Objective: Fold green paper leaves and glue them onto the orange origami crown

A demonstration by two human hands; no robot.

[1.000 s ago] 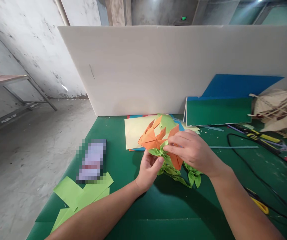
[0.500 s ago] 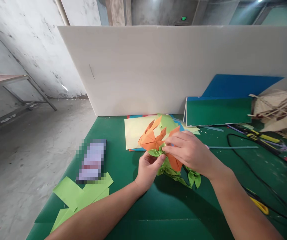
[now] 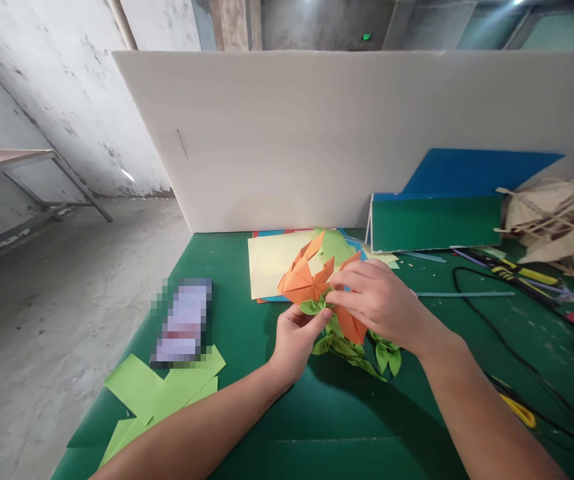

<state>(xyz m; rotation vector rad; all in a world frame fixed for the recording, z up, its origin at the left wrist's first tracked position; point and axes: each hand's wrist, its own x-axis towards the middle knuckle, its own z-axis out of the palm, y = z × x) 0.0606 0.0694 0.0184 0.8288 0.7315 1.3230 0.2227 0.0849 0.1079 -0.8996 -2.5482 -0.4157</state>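
Between my hands is a folded paper flower (image 3: 303,280), orange with pointed petals, and a green folded paper leaf (image 3: 313,306) sits at its base. My left hand (image 3: 294,337) pinches that leaf between thumb and fingers from below left. From the right, my right hand (image 3: 374,293) closes its fingertips on the same leaf beside the orange petals, and its knuckles hide part of the flower. More green folded leaves (image 3: 349,350) hang beneath, close over the table. Another leaf cluster (image 3: 387,355) lies under my right wrist.
Green paper strips (image 3: 167,387) and a blurred-out phone (image 3: 183,323) lie at left. Pale yellow paper sheets (image 3: 267,267) are behind the flower. A green folded board (image 3: 437,223) stands at the back before a tall white panel (image 3: 277,133). A black cable (image 3: 497,340) curves at right.
The orange flower and hanging leaves have shifted very slightly. Both hands keep nearly the same place and hold.
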